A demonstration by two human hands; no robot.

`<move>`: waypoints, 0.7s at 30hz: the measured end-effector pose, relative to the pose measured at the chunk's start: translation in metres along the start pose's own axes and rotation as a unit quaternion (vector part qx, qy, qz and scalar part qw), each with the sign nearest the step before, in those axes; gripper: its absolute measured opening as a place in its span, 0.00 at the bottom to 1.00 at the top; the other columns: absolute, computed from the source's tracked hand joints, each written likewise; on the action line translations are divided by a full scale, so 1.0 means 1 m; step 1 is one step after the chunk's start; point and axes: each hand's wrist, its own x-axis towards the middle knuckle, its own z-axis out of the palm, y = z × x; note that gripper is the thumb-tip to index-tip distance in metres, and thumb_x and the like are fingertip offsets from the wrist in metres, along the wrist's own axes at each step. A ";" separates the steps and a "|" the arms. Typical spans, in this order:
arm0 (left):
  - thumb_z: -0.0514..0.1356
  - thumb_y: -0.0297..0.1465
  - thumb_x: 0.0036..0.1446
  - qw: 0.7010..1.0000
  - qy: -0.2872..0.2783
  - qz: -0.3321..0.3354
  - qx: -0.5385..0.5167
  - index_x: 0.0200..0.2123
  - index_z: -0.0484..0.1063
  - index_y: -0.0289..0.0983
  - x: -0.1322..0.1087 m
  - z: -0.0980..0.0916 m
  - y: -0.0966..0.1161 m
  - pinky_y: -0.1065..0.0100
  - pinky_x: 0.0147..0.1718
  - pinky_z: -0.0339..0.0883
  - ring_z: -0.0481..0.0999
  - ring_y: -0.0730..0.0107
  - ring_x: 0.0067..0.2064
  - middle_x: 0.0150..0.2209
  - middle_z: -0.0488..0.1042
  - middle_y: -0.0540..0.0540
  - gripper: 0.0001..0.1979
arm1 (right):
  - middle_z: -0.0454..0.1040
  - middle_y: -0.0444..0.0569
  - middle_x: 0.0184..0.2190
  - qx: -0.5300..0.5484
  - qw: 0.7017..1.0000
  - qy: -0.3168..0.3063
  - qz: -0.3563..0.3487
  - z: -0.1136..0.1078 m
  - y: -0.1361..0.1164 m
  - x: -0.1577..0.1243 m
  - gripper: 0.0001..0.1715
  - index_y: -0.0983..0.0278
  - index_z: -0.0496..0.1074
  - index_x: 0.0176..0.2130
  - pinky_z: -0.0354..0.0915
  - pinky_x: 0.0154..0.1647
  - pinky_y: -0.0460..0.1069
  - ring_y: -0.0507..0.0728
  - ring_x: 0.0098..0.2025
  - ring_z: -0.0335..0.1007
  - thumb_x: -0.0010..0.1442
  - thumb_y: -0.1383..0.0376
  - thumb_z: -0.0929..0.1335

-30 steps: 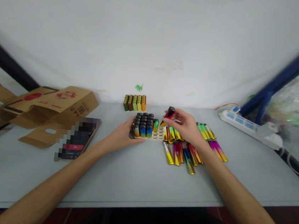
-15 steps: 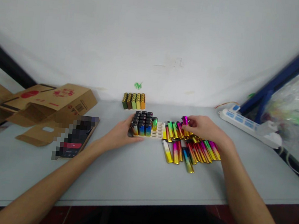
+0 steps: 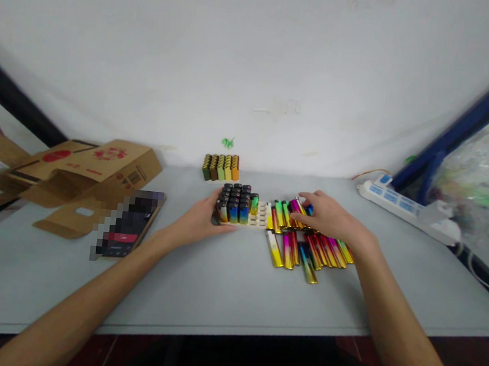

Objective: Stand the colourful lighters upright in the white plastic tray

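My left hand (image 3: 199,222) grips the left end of a white slotted tray (image 3: 258,222), fingers behind it and thumb along its front. Several black-topped lighters (image 3: 233,211) stand upright in the tray's left part. One green-gold lighter (image 3: 254,204) stands beside them, and the slots to the right show bare. Over the pile of loose metallic-coloured lighters (image 3: 290,250) is my right hand (image 3: 326,215), its thumb and fingers apart around the pile's upper edge. A pink lighter (image 3: 295,206) lies at those fingertips; some lighters are hidden under the hand.
A block of gold-topped lighters (image 3: 221,168) stands near the wall. On the left are an opened cardboard box (image 3: 115,163) and a blurred-out phone (image 3: 128,226). A white power strip (image 3: 410,211) with a cable lies at the right.
The magenta lighter pinched upright in my right hand is now down among the loose ones, and the fingers have spread. My left hand keeps its hold on the tray.
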 end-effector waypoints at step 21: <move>0.71 0.48 0.52 1.000 0.004 0.014 -0.015 0.71 0.54 0.36 0.000 0.002 -0.001 0.47 0.61 0.73 0.79 0.45 0.60 0.63 0.75 0.34 0.50 | 0.84 0.50 0.38 0.230 0.957 0.118 -0.128 0.040 -0.080 0.017 0.11 0.63 0.77 0.49 0.73 0.44 0.52 0.58 0.39 0.81 0.70 0.63 0.68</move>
